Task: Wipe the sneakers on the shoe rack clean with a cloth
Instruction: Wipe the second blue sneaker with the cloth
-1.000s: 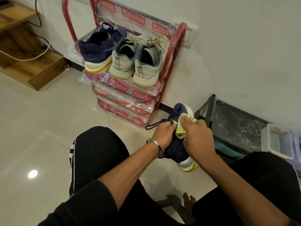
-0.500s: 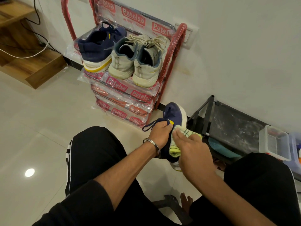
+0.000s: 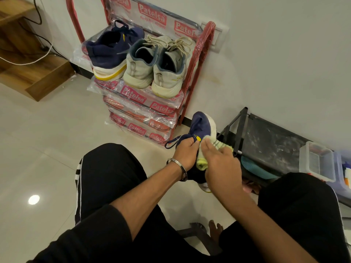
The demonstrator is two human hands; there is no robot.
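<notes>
Shoe rack (image 3: 199,59) with three sneakers, black rack (image 3: 266,141) beside held sneaker (image 3: 202,126)

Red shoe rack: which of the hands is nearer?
Left. The left hand grips the navy sneaker just below the red shoe rack's bottom right corner; the right hand presses the cloth farther right.

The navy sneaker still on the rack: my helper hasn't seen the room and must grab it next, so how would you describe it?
Find the red rack against the white wall; three shoes sit on its top shelf. The navy sneaker is the leftmost, heel toward you. Unlike the two grey sneakers beside it, it is dark blue with a yellow-edged white sole.
</notes>
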